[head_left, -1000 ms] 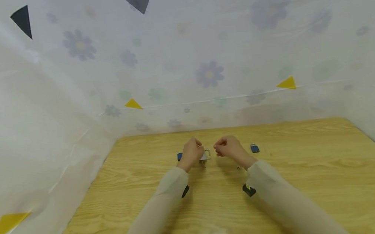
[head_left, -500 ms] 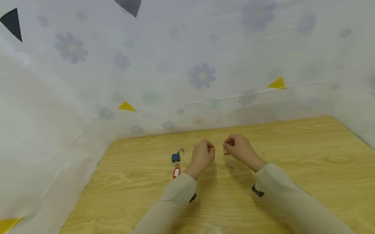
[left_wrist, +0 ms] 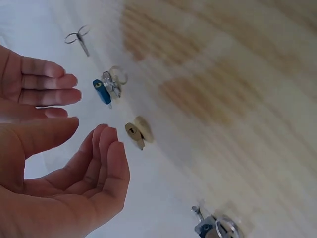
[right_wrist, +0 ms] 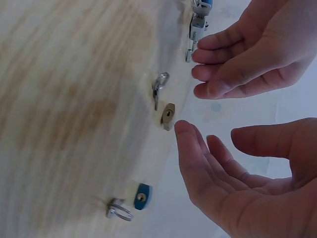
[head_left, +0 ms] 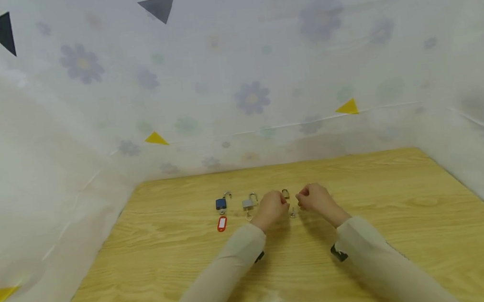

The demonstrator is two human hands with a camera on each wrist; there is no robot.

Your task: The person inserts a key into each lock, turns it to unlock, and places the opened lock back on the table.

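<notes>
Nearest, both sleeved forearms are seen over the wooden table (head_left: 149, 274). Beyond them, the left hand (head_left: 273, 208) and right hand (head_left: 317, 201) are held close together, fingers loosely curled, nothing gripped. Between them a small key (head_left: 292, 212) lies on the table, with a brass padlock (head_left: 285, 194) just behind. Farther left, a silver padlock (head_left: 248, 202) and a blue padlock (head_left: 221, 203) with a red tag (head_left: 221, 224) are laid.

Blue padlock (head_left: 220, 203) with red key tag (head_left: 221, 224), silver padlock (head_left: 248, 202), wooden table (head_left: 403, 213)
</notes>
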